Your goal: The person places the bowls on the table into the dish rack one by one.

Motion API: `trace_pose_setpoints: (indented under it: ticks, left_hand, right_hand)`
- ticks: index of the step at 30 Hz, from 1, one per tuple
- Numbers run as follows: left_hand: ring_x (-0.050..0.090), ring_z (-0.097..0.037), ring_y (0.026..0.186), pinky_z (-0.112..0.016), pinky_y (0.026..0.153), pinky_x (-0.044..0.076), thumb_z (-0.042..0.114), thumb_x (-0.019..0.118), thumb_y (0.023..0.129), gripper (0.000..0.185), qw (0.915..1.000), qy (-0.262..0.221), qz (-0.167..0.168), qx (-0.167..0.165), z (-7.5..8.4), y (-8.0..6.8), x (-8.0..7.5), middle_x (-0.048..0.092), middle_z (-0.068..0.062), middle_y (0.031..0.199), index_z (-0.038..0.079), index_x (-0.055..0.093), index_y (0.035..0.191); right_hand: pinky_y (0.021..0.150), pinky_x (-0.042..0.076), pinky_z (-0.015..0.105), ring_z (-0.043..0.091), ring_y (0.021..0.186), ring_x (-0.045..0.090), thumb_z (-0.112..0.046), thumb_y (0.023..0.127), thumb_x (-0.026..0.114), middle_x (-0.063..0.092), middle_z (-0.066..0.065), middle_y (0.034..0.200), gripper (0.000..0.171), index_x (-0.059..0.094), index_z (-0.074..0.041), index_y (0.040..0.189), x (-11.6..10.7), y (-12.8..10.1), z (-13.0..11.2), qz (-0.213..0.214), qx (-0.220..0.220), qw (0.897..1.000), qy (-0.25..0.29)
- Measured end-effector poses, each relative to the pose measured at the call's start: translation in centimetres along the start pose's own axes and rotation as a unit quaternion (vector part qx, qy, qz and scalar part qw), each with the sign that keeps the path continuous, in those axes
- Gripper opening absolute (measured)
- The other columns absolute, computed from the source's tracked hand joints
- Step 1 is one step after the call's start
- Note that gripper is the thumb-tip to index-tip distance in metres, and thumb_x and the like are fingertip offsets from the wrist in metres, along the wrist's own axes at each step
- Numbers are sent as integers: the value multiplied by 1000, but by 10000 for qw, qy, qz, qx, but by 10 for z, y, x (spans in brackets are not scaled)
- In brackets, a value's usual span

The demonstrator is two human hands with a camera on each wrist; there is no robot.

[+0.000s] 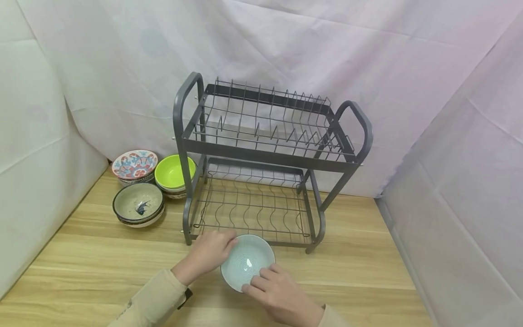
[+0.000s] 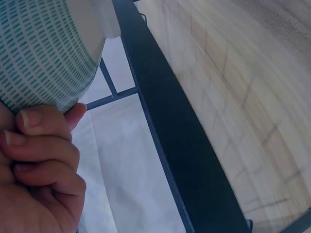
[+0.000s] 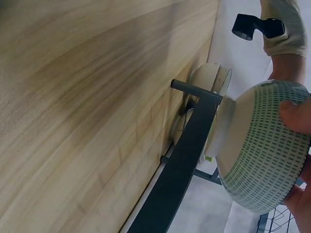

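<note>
A pale blue-green bowl [image 1: 244, 259] is held between both hands in front of the dish rack [image 1: 265, 156]. My left hand [image 1: 210, 253] pinches its left rim, and my right hand [image 1: 278, 290] grips the lower right rim. From the left wrist view, the bowl's outside [image 2: 43, 53] shows rows of small green dashes, with curled left fingers [image 2: 43, 141] at its edge. In the right wrist view the bowl [image 3: 265, 145] is tilted off the wooden table [image 3: 87, 107], its foot facing the rack's front bar [image 3: 182, 160]. The right thumb [image 3: 295, 116] lies against its patterned side.
Left of the rack stand stacked bowls: a red-and-blue patterned one [image 1: 135, 164], a lime green one [image 1: 173, 172] and a grey one with a blue fish [image 1: 138, 202]. The rack has two wire tiers with raised side handles [image 1: 363, 127]. White cloth [image 1: 135, 68] hangs behind and at the sides.
</note>
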State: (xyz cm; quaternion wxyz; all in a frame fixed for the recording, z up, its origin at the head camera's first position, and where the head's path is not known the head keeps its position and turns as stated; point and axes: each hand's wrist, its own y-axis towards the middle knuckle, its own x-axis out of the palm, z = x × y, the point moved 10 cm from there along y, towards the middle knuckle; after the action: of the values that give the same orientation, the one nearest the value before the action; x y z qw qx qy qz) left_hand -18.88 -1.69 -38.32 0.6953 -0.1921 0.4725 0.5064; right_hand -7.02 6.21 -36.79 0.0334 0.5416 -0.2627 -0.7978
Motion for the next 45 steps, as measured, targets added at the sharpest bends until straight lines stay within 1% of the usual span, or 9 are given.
trace_pose_setpoints:
  ticks: [9,16,18,20,25,29,34,40,45]
  left_hand:
    - [39,-6,48,-20,41,34,22,53,91,14,9988,-210,-350,-281,-5,2,1,42,8,54,15,58,80]
    - [64,-20,80,-35,69,53,27,47,94,31,9936,-668,-419,-811,-20,0,-1,67,-7,91,4,64,106]
    - [64,-21,82,-37,72,53,27,46,94,30,9936,-674,-245,-871,-25,-1,-6,68,-7,92,5,64,106]
    - [60,-15,67,-29,61,52,22,49,93,25,9949,-587,14,-821,-29,-1,-14,66,-6,87,5,63,104]
    - [57,-16,63,-25,51,48,11,61,83,19,9929,25,1030,-594,-38,-6,-43,62,-10,86,1,62,99]
    - [54,-23,64,-31,49,47,11,66,79,24,9811,474,1764,-644,-49,-14,-60,56,-15,90,-2,59,99]
    - [51,-33,73,-38,49,47,7,68,76,31,9646,670,2441,-740,-63,-21,-72,50,-22,91,-6,56,101]
    - [50,-42,76,-48,50,45,6,67,77,32,9534,762,2748,-984,-83,-22,-77,48,-27,94,-8,52,101]
    - [54,-39,69,-49,56,47,3,65,79,25,9556,759,2635,-1082,-91,-18,-75,52,-25,88,-8,53,98]
  right_hand:
    - [60,35,17,7,64,43,-11,74,48,52,-13,73,25,62,-21,93,-1,1,2,70,-92,9999,-101]
    - [59,34,17,8,62,41,-6,55,53,52,-12,74,39,61,-20,91,-3,5,11,61,110,9999,64]
    - [59,35,16,8,62,42,-6,52,54,53,-12,74,40,62,-19,90,-5,7,14,75,183,9997,135]
    - [58,36,16,7,62,42,-6,51,57,55,-11,74,41,62,-19,90,-6,8,17,78,255,9994,218]
    - [59,37,15,7,62,44,-5,64,58,57,-10,74,28,62,-15,90,-10,12,31,208,516,9973,479]
    - [59,35,14,7,61,44,-8,76,55,57,-9,72,16,63,-14,89,-14,16,44,449,755,9940,655]
    - [56,34,11,6,58,45,-8,78,56,59,-8,71,15,65,-13,88,-16,19,59,725,903,9908,698]
    - [56,38,11,6,59,49,-6,77,58,63,-4,72,14,64,-11,89,-17,24,74,956,1193,9839,928]
    - [57,42,14,8,61,52,-3,75,63,64,-1,74,17,63,-7,92,-13,29,90,1115,1679,9706,1314]
